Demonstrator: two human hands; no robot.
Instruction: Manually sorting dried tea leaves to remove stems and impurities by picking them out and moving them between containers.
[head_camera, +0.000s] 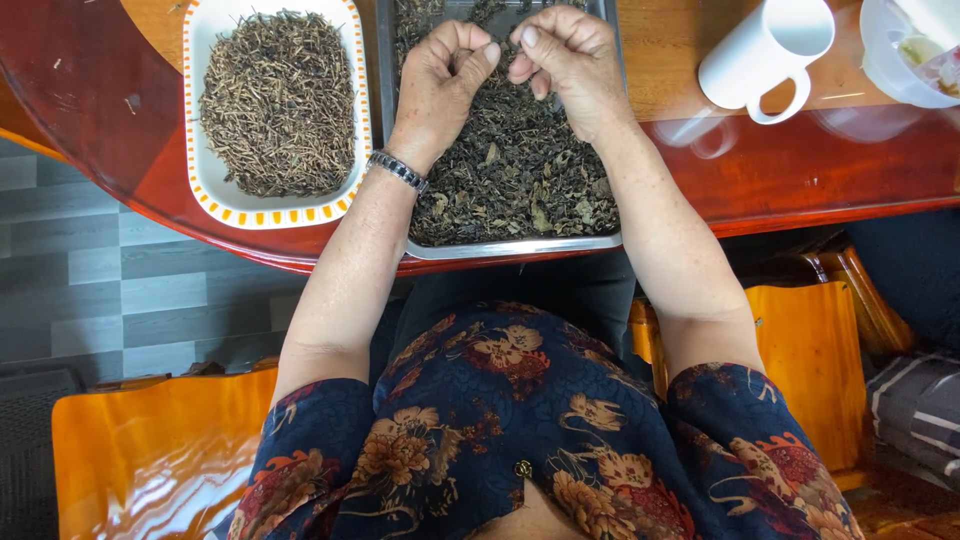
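A metal tray (500, 247) full of dark dried leaves (520, 170) lies on the red-brown table in front of me. My left hand (440, 75), with a metal bracelet on its wrist, hovers over the leaves with its fingers curled and pinched together. My right hand (565, 55) is close beside it, fingertips pinched too, the two hands almost touching. Whatever small bit they pinch is too small to make out. To the left stands a white dish with an orange-patterned rim (215, 195), filled with thin brown dried stems (278, 100).
A white mug (765, 50) stands at the right of the table, and a pale plastic container (905, 55) sits at the far right corner. Orange wooden stools (810, 370) stand below the table edge at both sides. Grey floor shows at left.
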